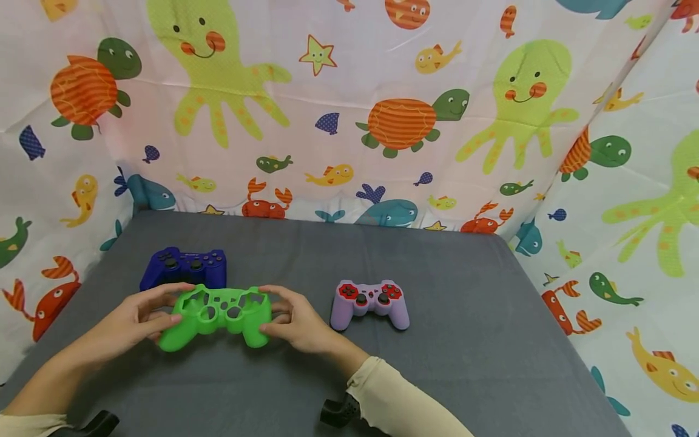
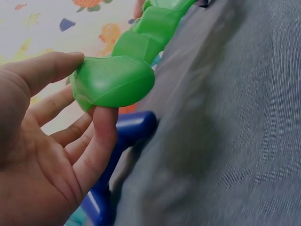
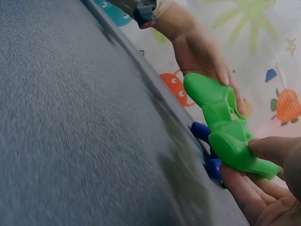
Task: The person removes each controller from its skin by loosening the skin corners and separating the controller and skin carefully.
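Both hands hold a green game controller cover (image 1: 221, 309) above the table; its button and stick openings show holes with nothing behind them. My left hand (image 1: 131, 318) pinches its left grip between thumb and fingers, as the left wrist view also shows for the cover (image 2: 115, 82). The right end is pinched by my right hand (image 1: 300, 321). Just behind the cover a blue game controller (image 1: 185, 264) lies on the table, partly hidden by it. To the right of my right hand lies a lilac game controller with red button areas (image 1: 371, 300).
The grey cloth-covered table (image 1: 464, 340) spreads in front of me. A white curtain printed with sea animals (image 1: 338, 79) hangs along its back and sides. Dark wrist devices (image 1: 340, 411) are strapped near both sleeves.
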Motion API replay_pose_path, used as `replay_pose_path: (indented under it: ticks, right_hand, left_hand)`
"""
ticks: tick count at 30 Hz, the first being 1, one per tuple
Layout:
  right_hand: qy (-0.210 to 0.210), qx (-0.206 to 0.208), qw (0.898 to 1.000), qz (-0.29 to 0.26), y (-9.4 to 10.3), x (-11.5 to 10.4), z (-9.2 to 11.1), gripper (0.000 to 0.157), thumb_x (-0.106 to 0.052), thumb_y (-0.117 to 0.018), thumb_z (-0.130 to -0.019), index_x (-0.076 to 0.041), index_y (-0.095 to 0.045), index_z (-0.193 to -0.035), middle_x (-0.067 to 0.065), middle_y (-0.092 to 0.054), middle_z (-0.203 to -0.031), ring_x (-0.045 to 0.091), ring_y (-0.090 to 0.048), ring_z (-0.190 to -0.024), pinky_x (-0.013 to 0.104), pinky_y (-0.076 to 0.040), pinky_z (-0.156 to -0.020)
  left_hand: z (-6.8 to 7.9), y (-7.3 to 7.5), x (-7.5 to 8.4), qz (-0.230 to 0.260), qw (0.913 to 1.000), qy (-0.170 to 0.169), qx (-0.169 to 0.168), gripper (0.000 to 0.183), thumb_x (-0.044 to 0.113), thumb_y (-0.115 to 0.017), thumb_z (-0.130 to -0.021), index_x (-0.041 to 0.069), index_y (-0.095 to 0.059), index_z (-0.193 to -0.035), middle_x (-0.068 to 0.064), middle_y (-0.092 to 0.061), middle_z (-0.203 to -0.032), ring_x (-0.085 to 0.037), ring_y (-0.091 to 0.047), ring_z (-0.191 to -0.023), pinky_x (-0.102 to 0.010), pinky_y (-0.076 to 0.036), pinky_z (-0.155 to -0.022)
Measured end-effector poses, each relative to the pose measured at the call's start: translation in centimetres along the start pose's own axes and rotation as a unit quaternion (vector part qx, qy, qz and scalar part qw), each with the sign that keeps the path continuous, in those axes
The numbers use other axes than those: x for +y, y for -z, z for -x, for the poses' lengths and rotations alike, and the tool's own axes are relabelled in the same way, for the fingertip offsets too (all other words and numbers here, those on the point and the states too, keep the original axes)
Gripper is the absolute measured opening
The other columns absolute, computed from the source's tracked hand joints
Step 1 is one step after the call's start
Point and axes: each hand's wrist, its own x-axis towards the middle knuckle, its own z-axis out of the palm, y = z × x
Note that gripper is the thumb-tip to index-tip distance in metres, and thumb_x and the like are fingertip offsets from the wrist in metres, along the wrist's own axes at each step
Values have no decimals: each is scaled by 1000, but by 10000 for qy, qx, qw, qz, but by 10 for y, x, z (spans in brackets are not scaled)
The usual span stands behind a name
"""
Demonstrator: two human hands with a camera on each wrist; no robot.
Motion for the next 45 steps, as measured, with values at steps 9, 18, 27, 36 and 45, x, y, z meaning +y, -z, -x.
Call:
replay_pose_path:
  ticks: [9, 18, 27, 36, 45]
  right_hand:
    - [-210, -280, 9992, -205, -27, 1, -13, 74, 14, -62, -91, -6, -32, -156, 37, -59, -132, 59, -63, -104, 17, -54, -75]
    - [-494, -131, 9969, -590, -50, 4, -23, 74, 15, -65, -88, -10, -38, -152, 37, -61, -128, 61, -62, -103, 21, -57, -71]
    - [-673, -236, 9964, -468, -71, 2, -42, 75, 14, -67, -88, -11, -37, -152, 30, -63, -130, 44, -73, -98, 27, -60, -72]
    - [-841, -3, 9949, -548, -87, 1, -52, 75, 17, -67, -86, -10, -39, -151, 28, -66, -125, 46, -73, -95, 28, -61, -69]
    - [-1109, 142, 9924, -516, -99, 0, -61, 74, 13, -68, -88, -17, -42, -150, 11, -69, -114, 37, -75, -86, 29, -61, -67]
  left_hand:
    - [19, 19, -20, -265, 9993, 241, 81, 52, 24, -55, -106, 16, -39, -154, 33, -46, -131, 4, -57, -96, -34, -50, -62]
    - [29, 31, -34, -553, 9972, 322, 380, 53, 24, -56, -105, 10, -37, -154, 29, -47, -124, -23, -53, -69, -34, -41, -56]
    - [39, 48, -46, -1002, 9914, 556, 627, 54, 24, -57, -105, 7, -38, -152, 23, -50, -107, -21, -51, -67, -33, -39, -55]
    - [41, 61, -57, -973, 9915, 720, 472, 52, 24, -54, -106, 16, -38, -155, 19, -53, -101, -22, -46, -65, -34, -37, -54]
    - [37, 72, -72, -1027, 9920, 555, 480, 51, 22, -53, -106, 17, -39, -155, 42, -43, -113, -22, -45, -66, -34, -35, -53]
